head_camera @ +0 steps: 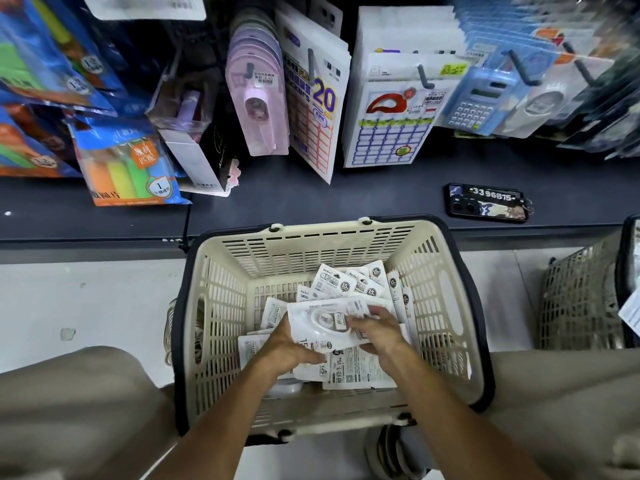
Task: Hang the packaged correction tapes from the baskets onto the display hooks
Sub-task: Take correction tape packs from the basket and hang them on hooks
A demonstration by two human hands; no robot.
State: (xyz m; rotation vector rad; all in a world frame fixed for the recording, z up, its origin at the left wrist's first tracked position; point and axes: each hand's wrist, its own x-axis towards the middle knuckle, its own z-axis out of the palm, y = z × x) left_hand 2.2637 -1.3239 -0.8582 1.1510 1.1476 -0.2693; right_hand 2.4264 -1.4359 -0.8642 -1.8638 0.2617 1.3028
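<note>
Dark shelving (311,202) runs across the upper part of our view, with a pale floor (86,299) below it. We note display hooks (425,77) above the shelf carrying hung stock: pink packaged correction tapes (258,109), label sticker packs (317,109) and a blue calculator (479,98) further right. A phone (488,203) lies flat on the shelf, well apart from the hung goods. A cream plastic basket (221,306) with a dark rim sits on the floor just in front of the shelf edge, between our knees. Inside it lie loose white packaged correction tapes (349,282), piled mostly toward the far and right parts of the basket floor. Both hands are down inside the basket. Our left hand (291,344) grips the near left edge of one white package (325,320), fingers curled under it. Our right hand (379,330) holds the same package at its right edge, fingers curled over the top face. That package is raised slightly above the pile, lying roughly flat. A second, grey basket (578,299) stands at the right, partly out of view.
</note>
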